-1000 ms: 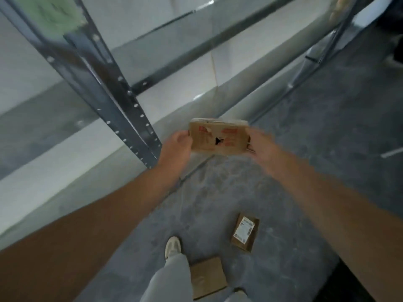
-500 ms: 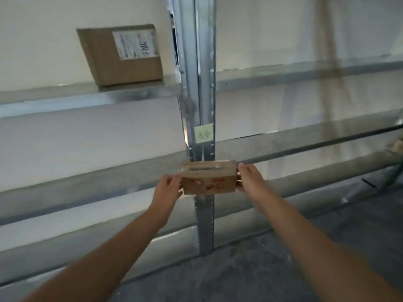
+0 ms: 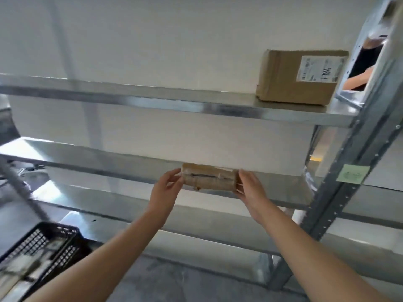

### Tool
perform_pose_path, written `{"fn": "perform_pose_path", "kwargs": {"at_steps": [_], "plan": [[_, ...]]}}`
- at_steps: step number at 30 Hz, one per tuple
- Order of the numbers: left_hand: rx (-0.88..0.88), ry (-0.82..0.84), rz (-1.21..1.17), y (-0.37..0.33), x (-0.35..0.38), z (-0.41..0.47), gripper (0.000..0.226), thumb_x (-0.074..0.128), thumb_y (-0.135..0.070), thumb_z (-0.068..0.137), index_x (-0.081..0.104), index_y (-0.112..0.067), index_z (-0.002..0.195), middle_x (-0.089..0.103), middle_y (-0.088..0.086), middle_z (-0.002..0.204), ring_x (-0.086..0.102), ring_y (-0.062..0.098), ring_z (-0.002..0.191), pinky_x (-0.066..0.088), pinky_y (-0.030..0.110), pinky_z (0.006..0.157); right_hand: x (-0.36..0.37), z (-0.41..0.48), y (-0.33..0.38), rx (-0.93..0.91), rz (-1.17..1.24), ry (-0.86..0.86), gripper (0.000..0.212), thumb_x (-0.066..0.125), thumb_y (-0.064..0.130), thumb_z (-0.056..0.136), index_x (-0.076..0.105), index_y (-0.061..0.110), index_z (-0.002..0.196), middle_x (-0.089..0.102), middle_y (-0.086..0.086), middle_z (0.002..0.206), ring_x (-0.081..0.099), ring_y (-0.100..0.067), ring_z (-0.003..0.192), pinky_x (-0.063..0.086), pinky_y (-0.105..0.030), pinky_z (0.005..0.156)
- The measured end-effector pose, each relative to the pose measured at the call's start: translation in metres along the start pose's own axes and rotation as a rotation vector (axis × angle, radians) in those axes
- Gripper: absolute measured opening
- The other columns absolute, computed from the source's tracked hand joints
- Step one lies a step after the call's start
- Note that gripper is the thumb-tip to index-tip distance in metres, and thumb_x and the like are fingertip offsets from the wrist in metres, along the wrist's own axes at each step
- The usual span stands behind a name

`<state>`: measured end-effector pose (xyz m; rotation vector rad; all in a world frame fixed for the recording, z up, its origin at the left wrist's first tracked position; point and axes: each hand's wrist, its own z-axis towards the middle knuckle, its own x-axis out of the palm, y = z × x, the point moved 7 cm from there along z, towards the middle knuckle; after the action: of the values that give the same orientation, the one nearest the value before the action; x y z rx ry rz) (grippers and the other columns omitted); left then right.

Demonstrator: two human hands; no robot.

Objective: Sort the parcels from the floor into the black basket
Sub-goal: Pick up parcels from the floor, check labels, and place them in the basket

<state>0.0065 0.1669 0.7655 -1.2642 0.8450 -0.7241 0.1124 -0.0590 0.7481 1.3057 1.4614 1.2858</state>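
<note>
Grip: left hand [image 3: 168, 189] and right hand [image 3: 250, 189] fingers clamped on parcel [image 3: 209, 179] ends | Advice: hold level, swing left-down, lower into black basket [image 3: 58, 227]

The black basket [image 3: 65, 251] runs off the left edge — its contents blur. The green note [image 3: 352, 175] cannot be read.
</note>
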Motion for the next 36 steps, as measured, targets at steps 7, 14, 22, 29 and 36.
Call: {"fn": "perform_pose_path", "kwargs": {"at_steps": [7, 14, 22, 29, 36], "plan": [[-0.063, -0.205, -0.017, 0.038, -0.186, 0.023, 0.02, 0.057, 0.002, 0.094, 0.06, -0.008, 0.112, 0.066, -0.003, 0.107, 0.063, -0.013, 0.084, 0.045, 0.001, 0.067, 0.213, 0.014, -0.015, 0.024, 0.016, 0.225, 0.017, 0.049, 0.034, 0.102, 0.054, 0.023, 0.091, 0.062, -0.001, 0.103, 0.059, -0.018, 0.101, 0.048, -0.044, 0.099], [-0.095, -0.368, -0.12, 0.075, -0.331, 0.026, 0.019, 0.063, 0.0, 0.092, 0.06, -0.011, 0.107, 0.072, -0.009, 0.106, 0.066, 0.007, 0.109, 0.055, 0.016, 0.079, 0.376, 0.0, -0.031, 0.074, 0.071, 0.418, 0.02, 0.056, 0.018, 0.097, 0.049, 0.018, 0.079, 0.057, -0.004, 0.085, 0.057, -0.016, 0.083, 0.05, -0.034, 0.075], [-0.089, -0.56, -0.188, 0.092, -0.416, 0.007, 0.022, 0.06, -0.015, 0.096, 0.053, -0.009, 0.117, 0.067, 0.01, 0.119, 0.067, 0.013, 0.105, 0.054, 0.036, 0.093, 0.478, -0.031, -0.044, 0.141, -0.05, 0.771, 0.015, 0.056, -0.001, 0.087, 0.051, 0.013, 0.089, 0.064, 0.001, 0.083, 0.064, -0.009, 0.081, 0.054, -0.027, 0.063], [-0.057, -0.793, -0.258, 0.082, -0.462, 0.023, 0.028, 0.055, -0.02, 0.099, 0.057, -0.02, 0.127, 0.067, 0.003, 0.117, 0.065, 0.019, 0.106, 0.058, 0.027, 0.08, 0.555, -0.06, -0.056, 0.21, -0.172, 1.237, 0.061, 0.065, -0.002, 0.088, 0.04, 0.025, 0.137, 0.058, -0.005, 0.118, 0.069, -0.018, 0.098, 0.058, -0.036, 0.084], [-0.091, -1.058, -0.112, 0.072, -0.484, 0.037, 0.02, 0.058, -0.015, 0.098, 0.054, -0.009, 0.116, 0.066, 0.005, 0.114, 0.064, 0.013, 0.105, 0.056, 0.027, 0.087, 0.63, -0.053, -0.049, 0.264, -0.014, 1.344, 0.063, 0.08, 0.015, 0.078, 0.049, 0.028, 0.131, 0.061, -0.02, 0.128, 0.066, -0.034, 0.11, 0.056, -0.048, 0.088]]}}
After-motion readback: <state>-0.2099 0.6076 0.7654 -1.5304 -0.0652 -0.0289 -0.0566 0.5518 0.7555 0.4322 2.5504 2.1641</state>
